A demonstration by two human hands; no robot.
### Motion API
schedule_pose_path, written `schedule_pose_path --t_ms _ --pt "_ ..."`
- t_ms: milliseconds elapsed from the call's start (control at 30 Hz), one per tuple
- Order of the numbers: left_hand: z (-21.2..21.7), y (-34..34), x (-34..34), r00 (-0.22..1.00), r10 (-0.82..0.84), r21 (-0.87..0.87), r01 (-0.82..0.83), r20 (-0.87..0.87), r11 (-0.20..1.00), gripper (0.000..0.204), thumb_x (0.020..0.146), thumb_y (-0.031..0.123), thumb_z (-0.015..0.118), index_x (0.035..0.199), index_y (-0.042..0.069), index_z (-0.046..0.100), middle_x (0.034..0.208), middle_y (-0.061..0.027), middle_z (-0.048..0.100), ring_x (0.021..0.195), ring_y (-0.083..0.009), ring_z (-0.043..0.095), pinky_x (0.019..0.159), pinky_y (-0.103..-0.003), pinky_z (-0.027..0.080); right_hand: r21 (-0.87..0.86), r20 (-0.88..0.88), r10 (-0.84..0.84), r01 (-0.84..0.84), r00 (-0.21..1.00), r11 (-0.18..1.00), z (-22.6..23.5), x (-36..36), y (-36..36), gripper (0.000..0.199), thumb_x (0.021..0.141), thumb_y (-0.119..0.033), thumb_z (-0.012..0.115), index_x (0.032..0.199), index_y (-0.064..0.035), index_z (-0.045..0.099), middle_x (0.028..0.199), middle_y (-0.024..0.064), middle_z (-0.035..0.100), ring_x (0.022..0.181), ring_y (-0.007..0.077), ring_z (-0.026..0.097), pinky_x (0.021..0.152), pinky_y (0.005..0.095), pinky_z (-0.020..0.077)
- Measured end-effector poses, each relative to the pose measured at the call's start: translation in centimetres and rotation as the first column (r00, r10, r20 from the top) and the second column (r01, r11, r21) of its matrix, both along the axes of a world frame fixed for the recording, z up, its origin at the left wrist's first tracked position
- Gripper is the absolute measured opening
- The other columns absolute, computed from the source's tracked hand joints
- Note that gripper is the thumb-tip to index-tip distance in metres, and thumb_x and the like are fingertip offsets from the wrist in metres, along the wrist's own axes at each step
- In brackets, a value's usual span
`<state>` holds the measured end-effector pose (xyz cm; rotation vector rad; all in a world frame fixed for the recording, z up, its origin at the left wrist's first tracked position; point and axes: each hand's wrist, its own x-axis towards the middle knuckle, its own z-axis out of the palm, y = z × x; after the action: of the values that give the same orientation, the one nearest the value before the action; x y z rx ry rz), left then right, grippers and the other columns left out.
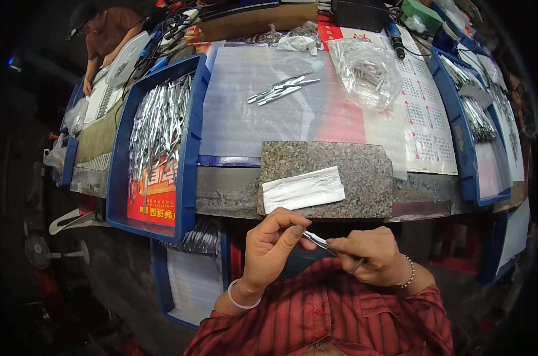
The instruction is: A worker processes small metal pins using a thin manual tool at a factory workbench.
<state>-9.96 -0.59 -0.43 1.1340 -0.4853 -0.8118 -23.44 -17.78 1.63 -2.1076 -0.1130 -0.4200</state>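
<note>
Silvery metal strip: remotely, I see the left hand pinching one end between thumb and forefinger, the right hand closed around it; just beyond those fingers, a folded white sheet on a speckled slab.

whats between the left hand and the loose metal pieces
Head view: a speckled stone slab with a folded white cloth or tissue on it, then translucent sheeting.

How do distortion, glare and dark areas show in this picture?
Head view: the front edge of the worn grey table bows; head view: bright highlights glint on the slim silvery metal pieces in the large blue plastic tray at left; head view: the corners fade to black, the lower left hiding fine detail.
</note>
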Motion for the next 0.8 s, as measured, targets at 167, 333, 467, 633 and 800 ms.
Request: schedule_pose_path --t_ms 167,333,467,633,800 --pt "-0.1 0.4 0.2 0.999 0.054 0.029 -0.054 0.006 0.998 0.012 0.097 0.006 0.058 0.105 -0.003 0.062 0.089 -0.0036 0.062 0.077 -0.0095 0.065 0.069 -0.02 0.049 0.018 0.019 0.008 -0.008 1.0 1.0 -1.0 0.6 1.3 0.03 0.074 -0.001 0.072 0.103 -0.0001 0.066 0.062 0.0062 0.051 0.05 0.0203 0.056 0.044 0.0321 0.043" --pt "-0.4 0.6 0.1 1.0 -0.021 0.08 0.022 -0.012 0.997 0.012 0.097 0.004 0.058 0.104 -0.005 0.062 0.093 -0.0049 0.06 0.078 -0.0108 0.066 0.07 -0.021 0.051 -0.101 0.03 0.011 -0.008 0.999 0.995 -1.0 0.2 1.2 0.023 0.074 -0.001 0.072 0.096 -0.0012 0.066 0.06 0.0047 0.05 0.048 0.0193 0.054 0.042 0.031 0.0414" --pt "0.1 0.5 0.7 0.996 -0.064 0.07 0.06 0.058 0.996 0.011 0.095 -0.002 0.057 0.102 -0.006 0.064 0.095 -0.0076 0.06 0.081 -0.0132 0.067 0.071 -0.022 0.053 -0.12 0.052 0.003 0.003 0.999 0.993 -0.8 0.3 0.9 0.02 0.073 -0.003 0.072 0.092 -0.002 0.066 0.059 0.0035 0.049 0.048 0.0181 0.054 0.041 0.0309 0.041" --pt "0.7 0.6 2.7 0.792 -0.197 0.231 0.073 0.578 0.97 0.017 0.075 -0.005 0.074 0.09 0.0 0.07 0.083 -0.0108 0.066 0.075 -0.0209 0.065 0.065 -0.03 0.051 -0.223 0.11 0.041 -0.016 0.993 0.975 -1.0 0.3 -0.6 0.018 0.073 -0.008 0.071 0.09 -0.0029 0.066 0.065 0.0036 0.046 0.052 0.0166 0.054 0.042 0.031 0.0417" --pt "0.2 0.7 2.5 0.717 -0.199 0.247 0.038 0.668 0.968 0.019 0.074 -0.005 0.075 0.091 0.0 0.068 0.082 -0.0113 0.066 0.074 -0.0235 0.065 0.064 -0.031 0.051 -0.243 0.089 0.067 -0.044 0.994 0.969 -0.4 0.7 -1.0 0.018 0.073 -0.009 0.072 0.089 -0.0034 0.066 0.065 0.0035 0.046 0.052 0.0162 0.054 0.042 0.0313 0.0423"
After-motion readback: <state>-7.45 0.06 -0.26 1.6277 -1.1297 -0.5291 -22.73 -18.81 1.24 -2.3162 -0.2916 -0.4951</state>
